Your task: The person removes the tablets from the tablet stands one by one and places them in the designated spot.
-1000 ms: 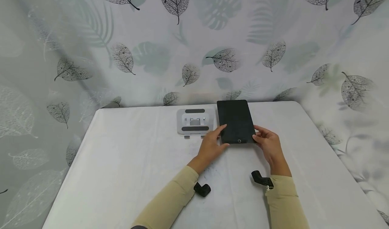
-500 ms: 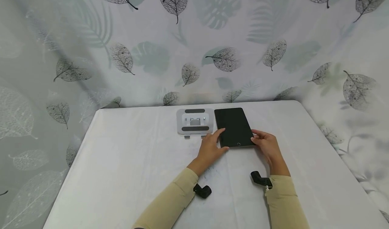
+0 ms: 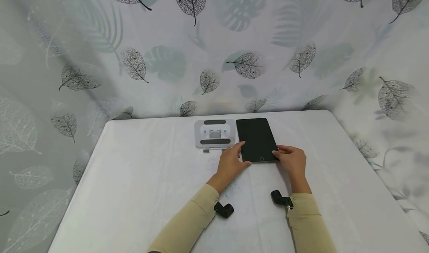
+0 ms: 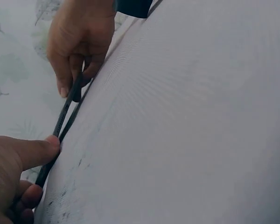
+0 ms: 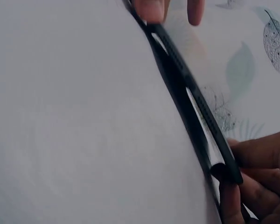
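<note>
A black tablet [image 3: 256,137] with a round button at its near end is held by both hands near the back of the table. The left hand [image 3: 229,167] grips its near-left corner, thumb at the near edge and fingers along the left side. The right hand [image 3: 292,163] pinches the near-right corner, thumb on the screen and fingers below. In the left wrist view, the tablet's edge [image 4: 64,112] slants, with a narrow gap beneath it and a dark strip under that. The right wrist view shows the same slim edge [image 5: 196,95] raised above the white cloth.
A grey folding stand [image 3: 199,128] with dark rubber strips lies just left of the tablet. White cloth [image 3: 144,182] covers the table. A leaf-patterned curtain [image 3: 214,37] rises behind the back edge. Black wrist cameras [image 3: 223,210] are strapped at both sleeves.
The tablet has come slightly nearer the person and shifted left, its far end dropping in view. The right hand has moved a little left with it; the left hand has hardly moved.
</note>
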### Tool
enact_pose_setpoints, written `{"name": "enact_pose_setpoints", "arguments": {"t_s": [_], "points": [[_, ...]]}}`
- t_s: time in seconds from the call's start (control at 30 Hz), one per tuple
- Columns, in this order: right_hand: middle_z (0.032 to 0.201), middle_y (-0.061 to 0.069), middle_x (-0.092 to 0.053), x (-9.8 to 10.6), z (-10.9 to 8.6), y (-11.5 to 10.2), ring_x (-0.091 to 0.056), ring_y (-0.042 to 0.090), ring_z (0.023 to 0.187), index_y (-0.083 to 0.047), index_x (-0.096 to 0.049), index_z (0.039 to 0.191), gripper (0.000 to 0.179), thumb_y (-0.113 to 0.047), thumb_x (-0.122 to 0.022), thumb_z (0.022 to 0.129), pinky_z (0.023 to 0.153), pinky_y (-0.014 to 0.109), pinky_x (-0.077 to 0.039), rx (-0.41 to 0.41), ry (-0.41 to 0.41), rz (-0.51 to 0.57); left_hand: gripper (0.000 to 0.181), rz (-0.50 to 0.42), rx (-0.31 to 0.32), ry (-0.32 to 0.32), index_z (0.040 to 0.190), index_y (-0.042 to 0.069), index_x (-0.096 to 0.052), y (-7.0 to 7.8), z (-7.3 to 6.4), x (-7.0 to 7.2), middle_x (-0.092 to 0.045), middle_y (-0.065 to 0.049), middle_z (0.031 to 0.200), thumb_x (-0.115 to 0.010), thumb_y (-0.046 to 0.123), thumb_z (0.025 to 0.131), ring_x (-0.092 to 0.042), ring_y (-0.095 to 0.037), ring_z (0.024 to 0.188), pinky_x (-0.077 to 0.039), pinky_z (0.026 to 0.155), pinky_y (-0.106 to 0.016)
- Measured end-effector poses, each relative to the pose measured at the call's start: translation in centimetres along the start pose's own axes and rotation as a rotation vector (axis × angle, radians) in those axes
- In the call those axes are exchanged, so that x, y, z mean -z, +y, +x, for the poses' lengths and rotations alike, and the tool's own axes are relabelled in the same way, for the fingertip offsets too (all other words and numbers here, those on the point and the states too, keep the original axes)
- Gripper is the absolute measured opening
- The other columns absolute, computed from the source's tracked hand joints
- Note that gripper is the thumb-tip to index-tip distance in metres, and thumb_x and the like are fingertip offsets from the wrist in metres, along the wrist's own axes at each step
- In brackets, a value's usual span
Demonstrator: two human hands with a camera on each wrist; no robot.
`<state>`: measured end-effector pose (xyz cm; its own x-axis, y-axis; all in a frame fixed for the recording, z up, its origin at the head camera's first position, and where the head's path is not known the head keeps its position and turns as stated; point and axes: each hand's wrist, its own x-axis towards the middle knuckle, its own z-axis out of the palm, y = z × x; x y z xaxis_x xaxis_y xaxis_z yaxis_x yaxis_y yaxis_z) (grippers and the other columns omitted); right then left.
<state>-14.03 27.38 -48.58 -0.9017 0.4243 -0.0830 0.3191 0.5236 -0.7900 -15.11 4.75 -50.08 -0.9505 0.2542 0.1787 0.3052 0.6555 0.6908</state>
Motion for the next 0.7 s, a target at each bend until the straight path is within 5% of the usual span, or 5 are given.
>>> {"name": "enact_pose_setpoints", "arguments": {"t_s": [0.27,0.4,0.5,0.7], "points": [[0.099,0.019,-0.078,-1.3,-0.6,0.0,-0.075,0.037,0.096,-0.002,-0.078,0.112,0.03,-0.015,-0.081,0.085,0.091,0.049,-0.055,0.172,0.163,-0.098,0.066,0.07,0.031,0.013,0.14,0.015,-0.061,0.5,0.0,-0.4,-0.076,-0.003,0.094,-0.087,0.029,0.082,-0.066,-0.019,0.093,-0.054,0.096,-0.038],[0.098,0.02,-0.078,-1.5,-0.8,-0.3,-0.074,0.038,0.095,0.001,-0.078,0.111,0.03,-0.011,-0.081,0.084,0.088,0.05,-0.056,0.197,0.174,-0.106,0.06,0.075,0.034,0.012,0.137,0.013,-0.065,0.6,0.0,-0.3,-0.077,-0.005,0.105,-0.086,0.029,0.082,-0.065,-0.022,0.1,-0.055,0.087,-0.036],[0.1,0.021,-0.078,-1.5,-0.7,-0.4,-0.075,0.038,0.096,0.002,-0.077,0.112,0.03,-0.012,-0.081,0.085,0.087,0.05,-0.057,0.193,0.161,-0.1,0.057,0.08,0.037,-0.005,0.135,0.012,-0.065,0.7,0.0,0.0,-0.076,-0.006,0.115,-0.085,0.027,0.084,-0.065,-0.023,0.106,-0.054,0.092,-0.037],[0.113,0.016,-0.076,-1.0,-0.2,-0.4,-0.07,0.025,0.099,-0.004,-0.075,0.12,0.034,-0.026,-0.074,0.094,0.077,0.022,-0.054,0.099,0.125,0.04,0.047,0.049,0.026,-0.079,0.138,0.014,-0.064,0.6,0.2,1.2,-0.07,-0.006,0.132,-0.073,0.024,0.093,-0.06,-0.026,0.123,-0.051,0.106,-0.04]]}}
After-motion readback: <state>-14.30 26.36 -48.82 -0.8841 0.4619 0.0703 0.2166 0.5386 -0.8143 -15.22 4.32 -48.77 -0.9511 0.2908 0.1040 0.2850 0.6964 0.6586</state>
